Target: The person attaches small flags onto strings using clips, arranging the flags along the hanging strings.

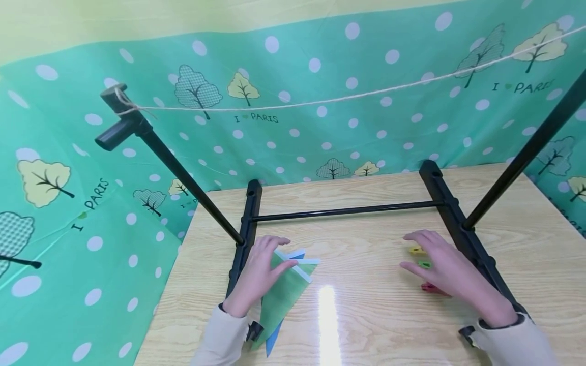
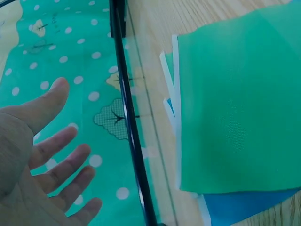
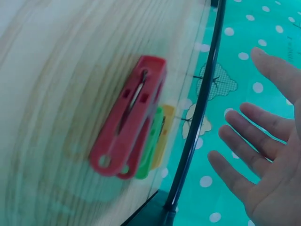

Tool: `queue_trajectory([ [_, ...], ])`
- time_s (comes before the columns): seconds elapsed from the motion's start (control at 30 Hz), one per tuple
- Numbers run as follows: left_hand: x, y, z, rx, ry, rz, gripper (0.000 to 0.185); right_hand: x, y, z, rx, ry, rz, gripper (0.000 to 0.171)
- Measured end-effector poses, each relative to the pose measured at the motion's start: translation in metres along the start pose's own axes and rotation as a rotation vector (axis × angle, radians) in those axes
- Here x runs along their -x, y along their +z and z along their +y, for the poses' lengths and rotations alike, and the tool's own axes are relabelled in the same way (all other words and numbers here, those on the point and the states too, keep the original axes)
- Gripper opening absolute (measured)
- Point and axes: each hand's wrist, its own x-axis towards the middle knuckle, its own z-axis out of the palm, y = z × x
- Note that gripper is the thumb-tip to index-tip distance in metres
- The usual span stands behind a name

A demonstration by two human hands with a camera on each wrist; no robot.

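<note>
Teal cloth printed with white dots and trees hangs behind and to the left of a pale wooden tabletop [image 1: 375,315], and a black metal rack [image 1: 348,209] stands on that wood with a twine line [image 1: 320,101] strung across its two slanted posts. Taking the rack as landmark: its left foot runs close to the tabletop's left edge, so little bare wood lies outside it, while a broad bare stretch of wood lies between its two feet, in front of the crossbar.

Just inside the left foot lie triangular flags [image 1: 286,292]; two can be counted, a green one on top and a blue one showing beneath, both with white bands along the top. The left hand [image 1: 258,274] lies flat on the green flag, fingers straight, its grip released.

Just inside the right foot lie three clothespins: a yellow one [image 1: 415,250] nearest the crossbar, a green one [image 1: 425,265] next, and a red one [image 1: 430,288] farthest from it. The right hand [image 1: 446,272] is spread above them, fingers straight, grip released; whether it touches any pin cannot be told.
</note>
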Motion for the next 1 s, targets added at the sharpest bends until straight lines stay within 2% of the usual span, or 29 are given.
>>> queue_trajectory([
  [0.2,-0.006,0.005,-0.01,0.15,-0.103,-0.047,0.039,-0.001,-0.001,0.011,0.049,0.0,-0.006,0.051],
  [0.3,-0.007,0.007,-0.014,0.186,-0.143,-0.069,0.038,-0.001,0.0,0.017,0.041,0.009,-0.009,0.052],
  [0.53,-0.011,0.009,-0.022,0.193,-0.178,-0.105,0.037,-0.003,0.001,0.03,-0.003,0.043,-0.015,0.047],
  [0.83,-0.023,0.016,-0.034,0.158,-0.154,-0.138,0.033,-0.004,0.002,0.046,-0.007,0.101,-0.045,0.046],
  [1.0,-0.027,0.021,-0.043,0.128,-0.172,-0.168,0.032,-0.005,0.003,0.05,-0.016,0.11,-0.07,0.048],
])
